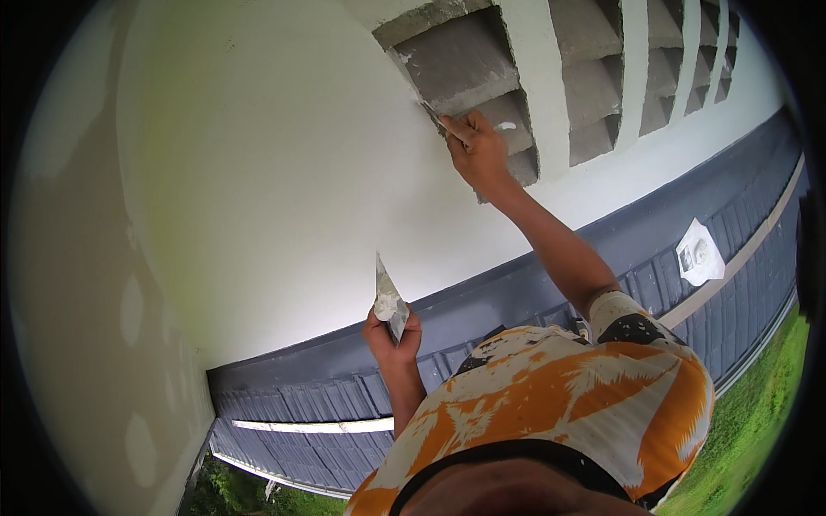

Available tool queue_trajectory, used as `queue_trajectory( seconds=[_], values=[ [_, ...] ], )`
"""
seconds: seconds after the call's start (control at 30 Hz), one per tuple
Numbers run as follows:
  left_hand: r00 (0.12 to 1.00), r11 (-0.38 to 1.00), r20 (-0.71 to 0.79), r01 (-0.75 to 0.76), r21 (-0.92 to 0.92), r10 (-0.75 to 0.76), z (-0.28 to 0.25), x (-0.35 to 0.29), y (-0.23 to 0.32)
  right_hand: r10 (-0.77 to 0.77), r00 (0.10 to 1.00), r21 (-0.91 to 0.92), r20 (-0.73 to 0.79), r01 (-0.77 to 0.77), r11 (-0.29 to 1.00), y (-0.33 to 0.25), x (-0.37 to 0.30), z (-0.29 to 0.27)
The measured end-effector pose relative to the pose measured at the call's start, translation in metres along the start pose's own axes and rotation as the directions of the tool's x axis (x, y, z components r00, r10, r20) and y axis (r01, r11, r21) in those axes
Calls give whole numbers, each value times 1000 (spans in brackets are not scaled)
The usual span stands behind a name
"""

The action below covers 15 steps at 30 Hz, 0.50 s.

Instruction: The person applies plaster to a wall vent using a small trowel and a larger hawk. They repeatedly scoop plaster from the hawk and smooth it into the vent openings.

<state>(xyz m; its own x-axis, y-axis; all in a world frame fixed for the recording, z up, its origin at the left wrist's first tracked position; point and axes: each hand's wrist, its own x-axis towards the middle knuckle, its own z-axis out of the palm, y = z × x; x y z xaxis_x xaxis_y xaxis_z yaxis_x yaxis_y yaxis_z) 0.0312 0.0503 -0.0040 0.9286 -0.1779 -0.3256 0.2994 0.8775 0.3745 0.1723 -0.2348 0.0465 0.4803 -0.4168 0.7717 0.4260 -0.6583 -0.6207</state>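
Note:
My left hand (397, 342) is closed round the lower end of a thin, pointed metal filling blade (383, 279). A lump of white putty (387, 308) sits on it, and its tip points up along the white wall (275, 172). Higher up, at the end of my outstretched right arm, my right hand (482, 159) grips a narrow putty knife (432, 112). The knife's end lies at the left edge of a grey recessed opening (456, 60) in the wall. My fingers cover most of its handle.
More recessed openings (589, 77) run off to the right. Below the wall lies a dark tiled roof (301, 404) with a light batten (314, 426). A white packet (699, 254) with grey-white stuff rests on the roof at right. Grass (766, 413) shows beyond the roof edge. A patched wall (86, 284) stands at left.

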Motion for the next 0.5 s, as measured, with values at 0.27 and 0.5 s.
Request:
queue_trajectory(
  seconds=[0.27,0.5],
  values=[
    [997,999,77,-34,36,31,-14,9,12,-270,943,-115,-193,251,961,-27,54,-10],
    [985,995,-147,-97,-9,95,-4,4,12,-618,782,-231,-85,588,775,-40,75,8]
  ],
)
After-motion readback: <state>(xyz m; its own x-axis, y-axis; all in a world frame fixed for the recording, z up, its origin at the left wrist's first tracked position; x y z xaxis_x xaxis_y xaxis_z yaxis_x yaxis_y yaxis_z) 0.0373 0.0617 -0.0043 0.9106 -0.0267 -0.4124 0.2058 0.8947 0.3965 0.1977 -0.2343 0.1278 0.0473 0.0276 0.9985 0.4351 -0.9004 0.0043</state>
